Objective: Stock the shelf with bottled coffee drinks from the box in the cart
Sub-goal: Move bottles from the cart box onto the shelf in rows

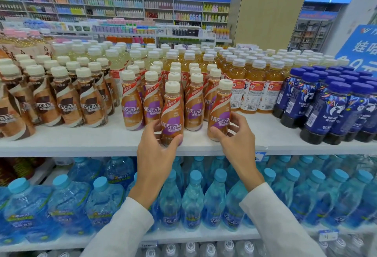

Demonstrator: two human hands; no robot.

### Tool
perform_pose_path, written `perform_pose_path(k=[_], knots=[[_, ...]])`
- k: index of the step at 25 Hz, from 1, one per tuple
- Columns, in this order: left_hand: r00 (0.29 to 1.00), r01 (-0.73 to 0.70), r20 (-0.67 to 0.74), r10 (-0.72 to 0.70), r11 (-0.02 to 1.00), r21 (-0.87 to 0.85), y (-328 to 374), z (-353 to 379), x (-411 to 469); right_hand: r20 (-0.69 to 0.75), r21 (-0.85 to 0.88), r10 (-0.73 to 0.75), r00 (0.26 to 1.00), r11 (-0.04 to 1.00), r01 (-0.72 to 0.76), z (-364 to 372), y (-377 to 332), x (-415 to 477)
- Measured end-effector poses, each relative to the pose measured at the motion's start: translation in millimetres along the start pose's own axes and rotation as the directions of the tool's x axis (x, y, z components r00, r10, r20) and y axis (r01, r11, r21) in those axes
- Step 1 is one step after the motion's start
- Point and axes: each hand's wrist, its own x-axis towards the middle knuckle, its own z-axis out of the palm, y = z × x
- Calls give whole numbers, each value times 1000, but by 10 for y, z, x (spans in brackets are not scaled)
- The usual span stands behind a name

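While you stand facing the top shelf (81, 140), each of your hands is closed round one bottled coffee drink near its front edge.

Left hand (157, 150): it grips the lower body of the first coffee bottle (172, 111), with the thumb across the front of the label and the fingers curled round the left side. This bottle stands about upright, in front of the stocked row, closest to the front edge.

Right hand (236, 140): it holds the second coffee bottle (221, 111) low down, thumb on the front, fingers wrapped round the right side. This bottle leans slightly, its cream cap tipped to the right. It sits at the right end of the group, just beside the amber tea bottles (253, 93).

Your hands cover both bases, so contact with the shelf appears likely but cannot be confirmed.

Behind the two held bottles, matching purple-label bottles (132, 103) stand in files running toward the back edge. To their left stand brown-label coffee bottles (67, 103); toward the right end of the shelf stand dark blue bottles (330, 113). On the level below, blue-capped water bottles (191, 201) fill the width. A price tag (260, 155) hangs on the front edge beside your right wrist. Both arms wear white sleeves (126, 226).
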Motion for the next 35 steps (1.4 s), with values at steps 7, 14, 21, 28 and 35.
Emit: perform_pose_path(k=[7, 14, 21, 28, 35], knots=[[996, 13, -85, -13, 1000, -2, -160, -407, 75, 29, 18, -3, 1000, 1000, 2, 75, 49, 243], [996, 11, -92, -11, 1000, 1, -208, -489, 94, 36, 24, 5, 999, 1000, -6, 175, 79, 317], [997, 16, -80, -16, 1000, -8, -275, -520, 110, 29, 21, -3, 1000, 1000, 2, 187, 133, 340], [995, 32, -93, -31, 999, 3, -369, -775, 277, 28, -7, -14, 1000, 1000, 14, 210, 172, 354], [994, 45, -101, -47, 999, -18, -419, -775, 331, 14, -71, -37, 999, 997, 38, 238, 174, 328]])
